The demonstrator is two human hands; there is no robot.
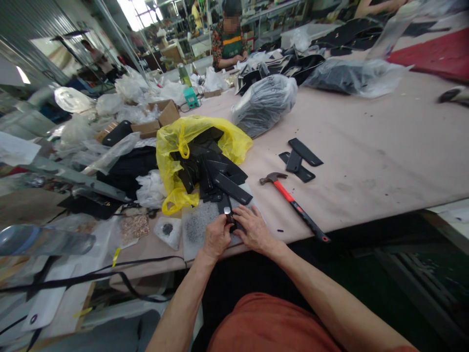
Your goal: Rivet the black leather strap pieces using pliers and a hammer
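My left hand (215,236) is closed round a short metal punch (227,211), its shiny round head pointing up. Beside it, my right hand (255,229) presses a small black piece (239,228) with its fingers, partly covering it. Both hands work over a worn grey pad (200,226) at the table's front edge. Just beyond them, many flat black pieces (232,188) spill from a yellow plastic bag (170,132). A claw hammer (293,203) with a red and black handle lies to the right, untouched. The punch's lower end is hidden.
Several black pieces (306,149) lie stacked beyond the hammer. To the left are a white block (167,232), a bag of small copper-coloured parts (135,229) and a plastic bottle (44,240). Wrapped bundles (267,102) lie farther back; a person (230,44) sits across the table.
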